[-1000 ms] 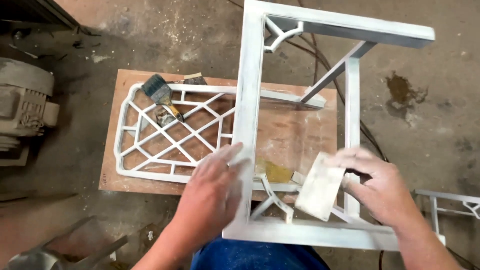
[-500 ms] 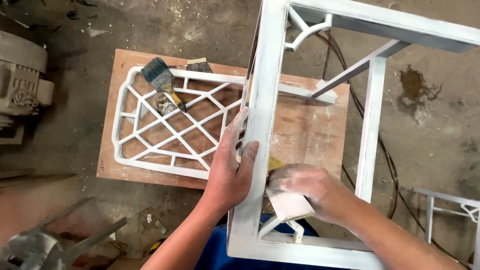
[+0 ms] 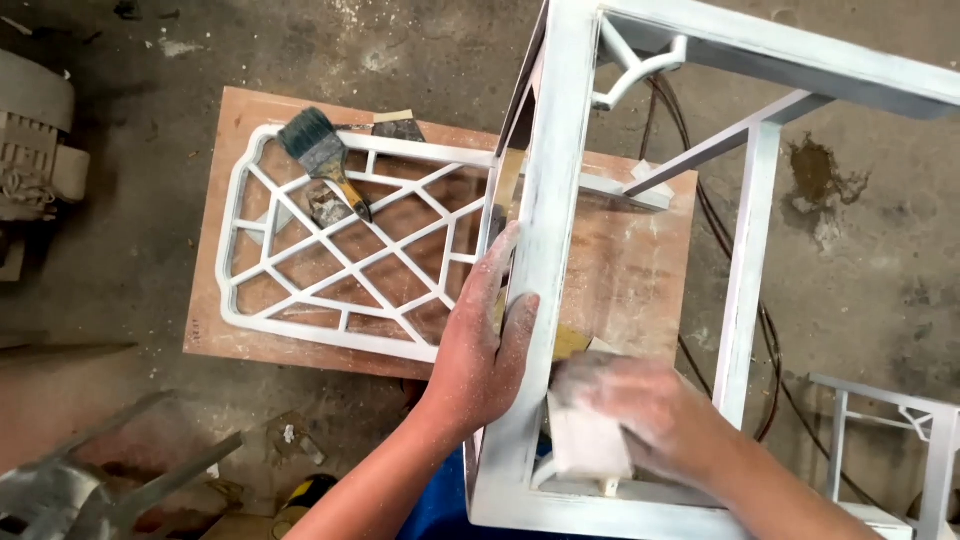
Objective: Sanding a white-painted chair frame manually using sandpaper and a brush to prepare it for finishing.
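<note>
The left hand (image 3: 487, 345) lies flat, fingers spread, on a post of the chalky white wooden frame (image 3: 548, 230). Inside the frame, the blurred right hand (image 3: 640, 410) presses a pale sanding sheet (image 3: 585, 440). Left of the frame, a paintbrush (image 3: 322, 158) rests on a white lattice panel (image 3: 340, 250).

The frame (image 3: 545, 260) under the hands is white with grey scuffs; the sanding block (image 3: 585, 440) is pale grey-white. Left of the hands, a white lattice panel (image 3: 340, 250) lies on a reddish-brown board (image 3: 640, 270), with a dark-bristled, yellow-handled brush (image 3: 322, 158). The floor (image 3: 130, 280) is grey-brown.
</note>
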